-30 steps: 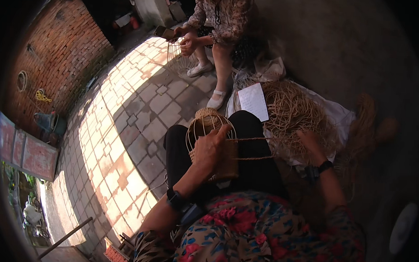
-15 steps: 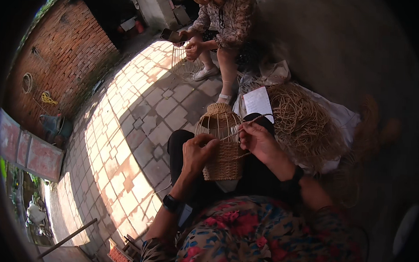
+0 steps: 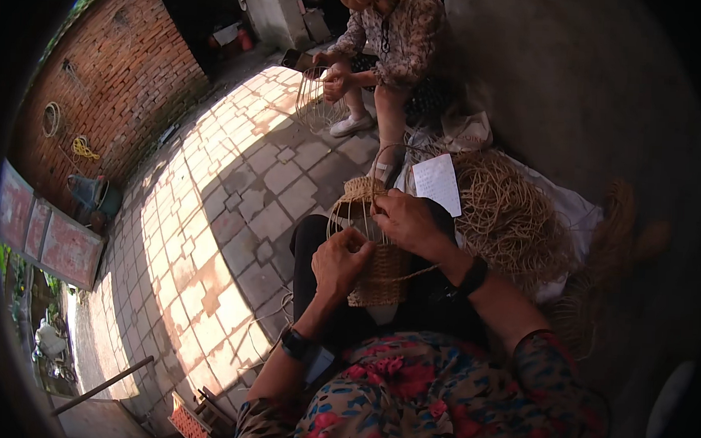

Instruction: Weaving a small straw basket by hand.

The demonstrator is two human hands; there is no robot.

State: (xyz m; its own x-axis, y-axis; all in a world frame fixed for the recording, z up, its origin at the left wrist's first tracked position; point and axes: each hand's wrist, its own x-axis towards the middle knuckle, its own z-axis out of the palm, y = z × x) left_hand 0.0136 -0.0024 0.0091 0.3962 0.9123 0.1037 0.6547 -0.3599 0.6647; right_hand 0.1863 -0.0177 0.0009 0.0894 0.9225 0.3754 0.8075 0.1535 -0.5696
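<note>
A partly woven basket (image 3: pixel 379 280) stands between my knees, its lower body of tan twisted cord and its upper part open upright stakes under a woven collar. My left hand (image 3: pixel 340 262) is closed at the basket's left side, thumb and fingers pinching where the weave meets the stakes. Over the stakes on the right, just below the collar, my right hand (image 3: pixel 414 223) is closed on a strand of cord; the fingertips are partly hidden. A loop of this cord rises beyond the hand. Another length sticks out right of the basket, beneath my right wrist.
A heap of tan cord (image 3: pixel 513 213) lies on a white sheet at the right, a written paper (image 3: pixel 437 184) at its edge. Ahead, a seated person (image 3: pixel 391 47) holds a phone and an open stake frame (image 3: pixel 317 102). Brick wall (image 3: pixel 128 64) and paving lie left.
My right hand has moved left and a little up with the cord, from beside the basket to over its stakes. My left hand stays at the basket's left side.
</note>
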